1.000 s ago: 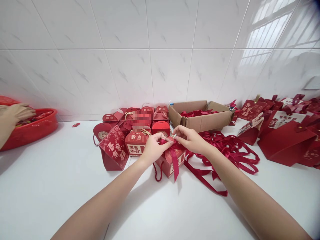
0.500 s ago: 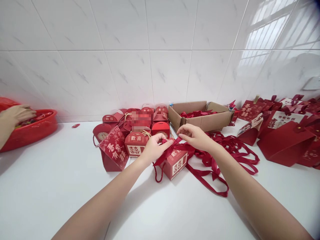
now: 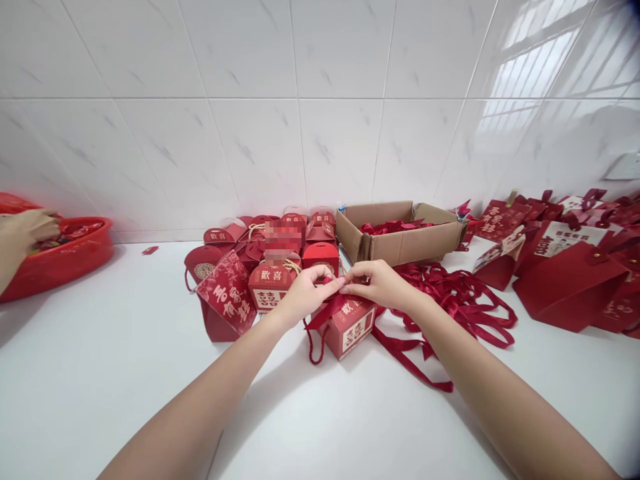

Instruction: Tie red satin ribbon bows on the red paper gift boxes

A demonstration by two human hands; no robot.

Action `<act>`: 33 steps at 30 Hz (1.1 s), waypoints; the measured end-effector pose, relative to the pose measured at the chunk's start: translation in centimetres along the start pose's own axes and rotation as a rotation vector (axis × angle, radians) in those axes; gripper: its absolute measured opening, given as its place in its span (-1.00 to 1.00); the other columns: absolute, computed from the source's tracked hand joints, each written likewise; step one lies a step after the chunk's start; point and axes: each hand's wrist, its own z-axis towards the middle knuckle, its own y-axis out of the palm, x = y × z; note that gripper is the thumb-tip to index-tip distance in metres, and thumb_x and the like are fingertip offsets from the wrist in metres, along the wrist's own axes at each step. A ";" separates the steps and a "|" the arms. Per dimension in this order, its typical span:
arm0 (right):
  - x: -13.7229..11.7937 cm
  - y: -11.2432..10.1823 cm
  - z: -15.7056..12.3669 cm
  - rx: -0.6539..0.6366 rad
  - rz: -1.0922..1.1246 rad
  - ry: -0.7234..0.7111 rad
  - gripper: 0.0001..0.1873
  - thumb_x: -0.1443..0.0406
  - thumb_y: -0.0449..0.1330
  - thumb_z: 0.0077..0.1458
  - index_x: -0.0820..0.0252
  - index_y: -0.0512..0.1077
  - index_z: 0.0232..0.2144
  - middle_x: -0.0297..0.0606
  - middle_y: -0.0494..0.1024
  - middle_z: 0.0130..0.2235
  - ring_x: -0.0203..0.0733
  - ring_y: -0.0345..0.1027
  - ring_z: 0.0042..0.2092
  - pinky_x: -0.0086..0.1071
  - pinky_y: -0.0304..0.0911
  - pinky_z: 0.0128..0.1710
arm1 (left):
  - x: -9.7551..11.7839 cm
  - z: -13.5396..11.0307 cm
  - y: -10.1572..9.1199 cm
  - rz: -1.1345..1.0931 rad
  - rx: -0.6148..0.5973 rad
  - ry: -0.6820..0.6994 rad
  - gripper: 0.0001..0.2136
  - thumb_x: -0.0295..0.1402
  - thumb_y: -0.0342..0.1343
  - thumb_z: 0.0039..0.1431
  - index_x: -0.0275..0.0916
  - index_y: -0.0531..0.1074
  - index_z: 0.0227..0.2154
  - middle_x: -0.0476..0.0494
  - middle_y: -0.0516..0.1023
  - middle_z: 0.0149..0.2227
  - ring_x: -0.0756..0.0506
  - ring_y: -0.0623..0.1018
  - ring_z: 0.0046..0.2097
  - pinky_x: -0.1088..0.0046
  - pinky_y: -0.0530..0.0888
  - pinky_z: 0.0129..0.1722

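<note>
- Red, and far to the left of our grip, a basin (image 3: 65, 263) stands on the white table (image 3: 280, 413); another person's hand (image 3: 33, 230) reaches into it, its hold too hidden for us to tell.
- Well left of our grip and a little behind it, we see a small red packet (image 3: 150, 251) lying flat.
- Nearer on the left stands a red carton (image 3: 227, 297) with a slanted, patterned front and white characters.
- Just left of our grip and behind it, we have a cluster of red boxes (image 3: 273, 283) packed close together, some with twine handles.
- Our left hand (image 3: 311, 293) pinches the ribbon (image 3: 323, 315) between thumb and fingers.
- Directly under our grip sits the gift box (image 3: 349, 330), upright, the ribbon across its top and a dark red cord (image 3: 315, 361) looping down its left side.
- Our right hand (image 3: 374, 283) grasps the ribbon too, its fingertips meeting those of the left.
- Behind our grip and to the right, an open cardboard tray (image 3: 413, 248) holds more red ribbon.
- Right of our grip, loose ribbons (image 3: 453, 300) lie heaped, partly behind our forearm.
- Far right, we find many red bags (image 3: 565, 293) crowded together.
</note>
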 end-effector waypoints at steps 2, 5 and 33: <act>0.0 -0.1 -0.1 -0.066 0.038 0.010 -0.78 0.20 0.16 0.07 0.23 0.51 -0.40 -0.31 0.51 -0.44 -0.31 0.27 -0.41 -0.46 0.15 -0.40 | 0.1 0.0 -0.1 0.040 -0.011 0.012 -0.66 -0.09 0.10 0.04 -0.24 0.19 -0.58 0.10 0.23 -0.60 0.10 0.18 -0.59 0.56 0.15 -0.59; -0.2 -0.3 -0.1 -0.115 0.060 0.019 -0.76 0.18 0.17 0.05 0.25 0.51 -0.44 -0.33 0.48 -0.47 -0.32 0.24 -0.43 -0.46 0.13 -0.42 | -0.1 0.1 -0.3 0.105 -0.015 0.024 -0.66 -0.10 0.09 0.05 -0.25 0.21 -0.58 0.07 0.24 -0.58 0.08 0.22 -0.54 0.55 0.19 -0.55; -1.1 -4.8 -1.7 0.005 0.047 0.217 -0.54 -0.07 0.07 0.03 0.22 0.40 -0.43 -0.36 0.35 -0.49 -0.36 0.16 -0.48 -0.46 0.06 -0.48 | 1.4 0.0 -1.9 -0.031 -0.134 -0.100 -0.87 -0.31 0.11 -0.08 -0.27 0.39 -0.57 0.02 0.34 -0.62 0.05 0.33 -0.58 0.55 0.22 -0.60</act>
